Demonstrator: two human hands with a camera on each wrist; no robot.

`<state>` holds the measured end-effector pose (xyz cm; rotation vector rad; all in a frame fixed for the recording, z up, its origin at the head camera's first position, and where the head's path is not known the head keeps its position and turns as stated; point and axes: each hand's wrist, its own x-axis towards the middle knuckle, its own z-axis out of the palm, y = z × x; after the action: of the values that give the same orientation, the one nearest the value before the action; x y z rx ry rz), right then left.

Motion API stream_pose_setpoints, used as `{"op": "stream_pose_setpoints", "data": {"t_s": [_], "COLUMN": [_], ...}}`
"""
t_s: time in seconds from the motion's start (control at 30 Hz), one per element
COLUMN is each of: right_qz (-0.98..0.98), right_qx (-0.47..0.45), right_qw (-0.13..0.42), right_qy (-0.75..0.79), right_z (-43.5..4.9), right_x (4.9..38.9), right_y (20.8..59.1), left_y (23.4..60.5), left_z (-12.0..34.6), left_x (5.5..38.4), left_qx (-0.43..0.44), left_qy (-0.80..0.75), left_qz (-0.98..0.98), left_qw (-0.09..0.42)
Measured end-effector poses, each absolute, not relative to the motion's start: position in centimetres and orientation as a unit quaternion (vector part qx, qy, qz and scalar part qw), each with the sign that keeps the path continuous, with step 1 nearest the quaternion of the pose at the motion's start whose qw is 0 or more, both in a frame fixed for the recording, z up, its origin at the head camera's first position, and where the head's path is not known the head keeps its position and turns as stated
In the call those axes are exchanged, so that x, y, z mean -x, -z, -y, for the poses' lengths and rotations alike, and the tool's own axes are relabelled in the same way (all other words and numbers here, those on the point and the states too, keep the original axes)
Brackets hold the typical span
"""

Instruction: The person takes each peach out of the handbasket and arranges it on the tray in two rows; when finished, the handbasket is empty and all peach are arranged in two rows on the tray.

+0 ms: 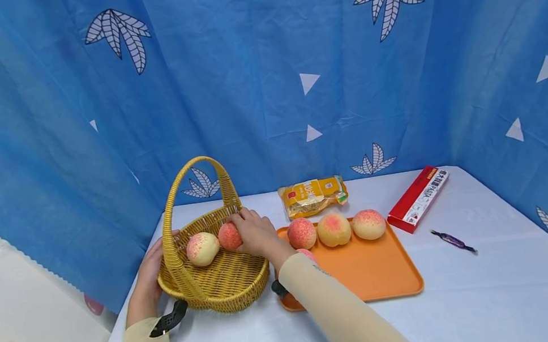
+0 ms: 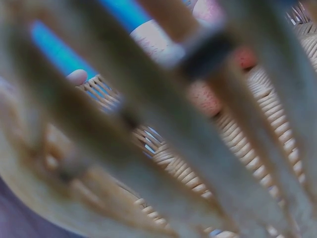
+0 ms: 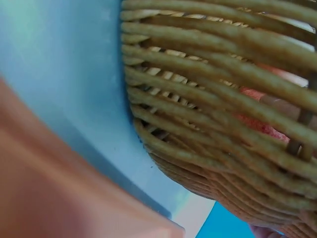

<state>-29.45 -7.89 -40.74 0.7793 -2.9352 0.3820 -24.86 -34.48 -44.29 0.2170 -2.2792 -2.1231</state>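
My right hand [image 1: 257,233] reaches into the yellow wicker basket [image 1: 239,302] and grips a red-speckled peach [image 1: 229,237], fingers over its right side. Just left of it, a paler peach [image 1: 203,249] lies in the basket. Against the basket's left outer side rests my left hand [image 1: 150,270], its fingertips by the rim, partly hidden behind the handle [image 1: 171,223]. In the right wrist view, the wicker wall [image 3: 213,84] fills much of the picture, with red peach skin [image 3: 262,126] showing through gaps. Blurred wicker and peaches appear in the left wrist view.
An orange tray [image 1: 369,279] right of the basket bears a row of peaches [image 1: 334,230], plus another partly hidden by my right forearm. Behind it lies a yellow food packet [image 1: 313,196]. A red and white pasta box [image 1: 418,199] and a small purple item [image 1: 453,241] lie farther right.
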Motion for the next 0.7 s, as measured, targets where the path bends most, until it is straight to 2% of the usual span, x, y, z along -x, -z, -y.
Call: {"op": "stream_pose_setpoints", "data": {"t_s": [0.7], "right_qz": [0.959], "right_qx": [-0.241], "right_qw": [0.043], "right_qy": [-0.14], "right_z": [7.89], "right_x": [29.23], "right_y": [40.92], "left_y": [44.46], "left_z": [34.52], "left_x": [24.9], "left_qx": [-0.067], "left_qy": [0.679], "left_qz": [0.731], "left_qw": [0.003]}}
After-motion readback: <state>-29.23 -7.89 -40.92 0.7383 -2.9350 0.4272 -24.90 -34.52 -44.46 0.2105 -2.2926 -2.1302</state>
